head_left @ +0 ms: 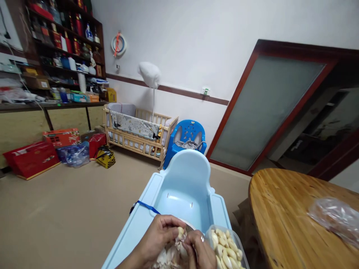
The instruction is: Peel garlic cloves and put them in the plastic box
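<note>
My left hand [162, 236] is closed, with a pale garlic clove [181, 232] pinched between thumb and fingertips. Close beside it, my right hand [199, 249] is closed in a pinch at the thin papery skin of that clove. Below both hands lies a heap of garlic with loose skins [169, 257], partly covered by my fingers. The rim of a bowl [190, 225] peeks out behind my hands. To the right of my right hand, a clear plastic box [243, 251] holds many peeled cloves [226, 248].
A light blue child's chair [186, 172] stands right in front of me, a blue strap [148, 206] over its left side. At right is a wooden table [280, 209] with a plastic bag [335, 216]. Farther off are a blue chair [189, 130], a crib [134, 129] and red boxes [32, 158].
</note>
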A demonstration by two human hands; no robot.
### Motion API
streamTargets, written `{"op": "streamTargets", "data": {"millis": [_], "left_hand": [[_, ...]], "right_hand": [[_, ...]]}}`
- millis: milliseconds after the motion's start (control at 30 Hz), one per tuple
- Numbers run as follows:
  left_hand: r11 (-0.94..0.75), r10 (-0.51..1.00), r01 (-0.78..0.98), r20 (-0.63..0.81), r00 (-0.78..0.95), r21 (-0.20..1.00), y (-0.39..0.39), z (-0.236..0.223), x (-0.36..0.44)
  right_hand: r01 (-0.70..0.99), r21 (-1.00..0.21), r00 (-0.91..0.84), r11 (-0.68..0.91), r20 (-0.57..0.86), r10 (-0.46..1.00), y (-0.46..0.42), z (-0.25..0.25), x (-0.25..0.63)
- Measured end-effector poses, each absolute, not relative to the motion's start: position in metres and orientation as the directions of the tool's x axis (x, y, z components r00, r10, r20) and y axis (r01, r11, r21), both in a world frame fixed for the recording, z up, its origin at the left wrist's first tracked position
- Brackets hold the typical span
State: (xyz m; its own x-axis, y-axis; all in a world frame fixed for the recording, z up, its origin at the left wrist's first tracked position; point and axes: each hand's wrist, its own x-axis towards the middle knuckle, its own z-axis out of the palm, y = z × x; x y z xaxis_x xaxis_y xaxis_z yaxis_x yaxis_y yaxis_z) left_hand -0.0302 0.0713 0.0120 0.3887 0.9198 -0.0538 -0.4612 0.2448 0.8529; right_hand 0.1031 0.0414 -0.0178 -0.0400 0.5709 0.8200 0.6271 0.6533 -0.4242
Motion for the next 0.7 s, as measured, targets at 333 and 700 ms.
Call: {"op": "streamTargets", "data": {"millis": [333, 700], "left_hand": [[0.224, 0.942, -0.517, -0.048, 0.331, 0.826, 0.0708, 0.0097, -0.0294], [0.262, 0.949, -0.532, -0.116, 0.292, 0.805, 0.0712, 0.0079, -0.0308]], "right_hand": [[0.674, -0.340, -0.106, 0.655, 0.834, 0.542, 0.0451, -0.0240, 0.1040], [0.662, -0.203, -0.320, 0.722, 0.795, 0.516, 0.0465, -0.0273, 0.1094]]}}
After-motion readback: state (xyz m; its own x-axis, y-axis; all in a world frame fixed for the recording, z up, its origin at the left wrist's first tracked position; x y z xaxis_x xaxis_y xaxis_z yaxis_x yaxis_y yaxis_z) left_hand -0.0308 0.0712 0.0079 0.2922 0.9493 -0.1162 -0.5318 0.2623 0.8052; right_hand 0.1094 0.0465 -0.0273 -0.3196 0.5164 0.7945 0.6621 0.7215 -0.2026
